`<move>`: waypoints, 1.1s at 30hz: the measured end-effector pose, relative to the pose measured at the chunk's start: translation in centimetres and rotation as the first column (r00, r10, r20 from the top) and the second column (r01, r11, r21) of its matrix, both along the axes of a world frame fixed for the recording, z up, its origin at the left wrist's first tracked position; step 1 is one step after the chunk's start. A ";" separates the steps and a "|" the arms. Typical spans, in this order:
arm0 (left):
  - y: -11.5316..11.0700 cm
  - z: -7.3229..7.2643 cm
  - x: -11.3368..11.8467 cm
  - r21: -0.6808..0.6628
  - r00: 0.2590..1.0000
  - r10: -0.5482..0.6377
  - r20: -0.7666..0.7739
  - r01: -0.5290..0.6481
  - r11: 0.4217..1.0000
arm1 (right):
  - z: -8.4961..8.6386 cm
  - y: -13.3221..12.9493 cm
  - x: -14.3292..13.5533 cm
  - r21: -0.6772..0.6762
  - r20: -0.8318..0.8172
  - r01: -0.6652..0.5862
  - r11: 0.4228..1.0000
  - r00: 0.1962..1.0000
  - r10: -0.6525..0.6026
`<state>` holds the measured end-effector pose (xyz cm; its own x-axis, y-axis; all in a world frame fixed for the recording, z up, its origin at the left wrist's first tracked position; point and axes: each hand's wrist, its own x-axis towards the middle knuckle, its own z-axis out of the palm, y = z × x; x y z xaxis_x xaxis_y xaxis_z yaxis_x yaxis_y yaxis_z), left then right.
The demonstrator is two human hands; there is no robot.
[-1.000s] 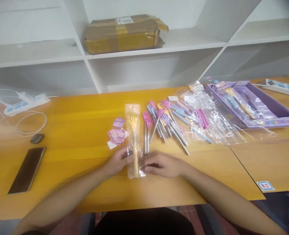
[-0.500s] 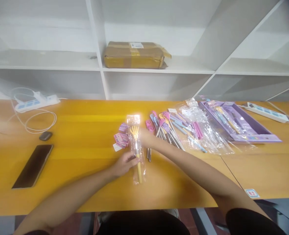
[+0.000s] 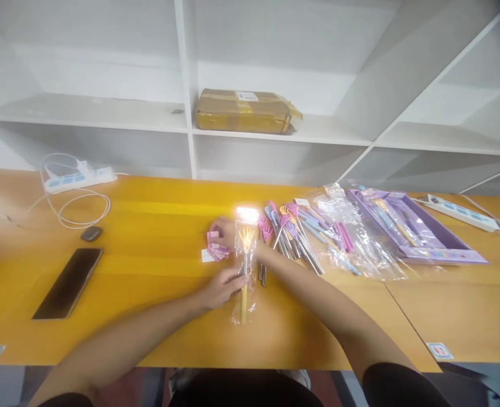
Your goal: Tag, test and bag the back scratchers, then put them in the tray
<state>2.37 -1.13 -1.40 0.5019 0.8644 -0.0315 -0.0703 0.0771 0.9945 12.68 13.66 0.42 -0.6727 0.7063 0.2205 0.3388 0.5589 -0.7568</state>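
Observation:
A yellow hand-shaped scratcher stands out inside a clear plastic sleeve, its claw end pointing away from me. My left hand is closed around its middle. Behind the sleeve my right hand reaches across, its fingers bent down onto the small pink cards; the sleeve partly covers this hand. A white card lies beside them. To the right rests a pile of pink, blue, yellow and purple scratchers with metal rods.
Colored handles and clear plastic sleeves lie right of the pile, beside a purple open box. A phone, black object and power strip are at left. A taped carton sits on the shelf.
My right hand has moved left behind the sleeve onto the pink cards. My left hand still holds the sleeved scratcher. The whole view has shifted slightly.

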 end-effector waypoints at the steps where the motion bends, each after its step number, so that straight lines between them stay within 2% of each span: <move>1: 0.0 -0.1 0.0 -0.001 1.000 -0.001 -0.002 0.001 1.000 | 0.3 0.1 0.4 -0.046 -0.042 0.037 0.998 0.998 -0.039; 4: -0.1 -0.4 0.0 0.000 1.000 0.004 -0.014 -0.004 1.000 | 1.4 0.0 2.8 -0.147 -0.184 0.185 0.972 0.960 -0.211; 6: -0.1 -0.5 0.0 0.005 1.000 0.006 -0.022 -0.006 1.000 | 2.2 -0.4 5.5 -0.198 -0.275 0.306 0.931 0.895 -0.353; 9: -0.2 -0.5 0.1 0.021 0.999 0.006 -0.041 -0.005 1.000 | 2.9 -2.4 10.1 -0.273 -0.360 0.443 0.854 0.776 -0.518; 11: -0.1 -0.3 0.1 0.035 0.998 0.006 -0.065 -0.004 0.999 | 2.9 -4.4 12.6 -0.358 -0.408 0.464 0.810 0.703 -0.583; 13: -0.1 0.0 0.1 0.055 0.995 0.000 -0.099 0.006 0.998 | 2.6 -6.3 14.3 -0.469 -0.446 0.427 0.773 0.641 -0.624; 15: -0.1 0.6 0.0 0.073 0.990 -0.026 -0.136 0.036 0.997 | 2.0 -8.0 15.1 -0.549 -0.465 0.351 0.759 0.626 -0.626; 20: 0.0 1.9 0.1 0.199 0.927 -0.119 -0.357 0.200 0.959 | 1.3 -10.7 14.6 -0.658 -0.414 0.073 0.749 0.797 -0.441; 23: -0.1 2.1 0.2 0.250 0.910 -0.120 -0.397 0.233 0.940 | 1.1 -11.7 13.7 -0.664 -0.415 -0.028 0.747 0.845 -0.337; 25: -0.2 1.9 0.2 0.248 0.937 -0.048 -0.345 0.140 0.958 | 0.9 -12.1 13.3 -0.662 -0.400 -0.041 0.748 0.863 -0.307; 28: -0.1 1.3 0.1 0.191 0.960 0.181 -0.213 -0.141 0.971 | 0.6 -12.5 13.1 -0.655 -0.352 -0.017 0.756 0.892 -0.285; 30: 0.1 0.9 0.0 0.138 0.935 0.333 -0.119 -0.316 0.938 | 0.5 -12.7 13.3 -0.637 -0.316 -0.009 0.771 0.915 -0.250; 33: 0.7 0.5 -0.1 0.135 0.882 0.469 -0.055 -0.459 0.878 | 0.9 -13.0 13.4 -0.640 -0.289 -0.067 0.765 0.944 -0.160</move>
<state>2.28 -0.39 -0.94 0.0424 0.9974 0.0577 0.0139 -0.0583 0.9982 26.05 0.68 1.34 -0.6108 0.7853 -0.1008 0.0376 -0.0984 -0.9944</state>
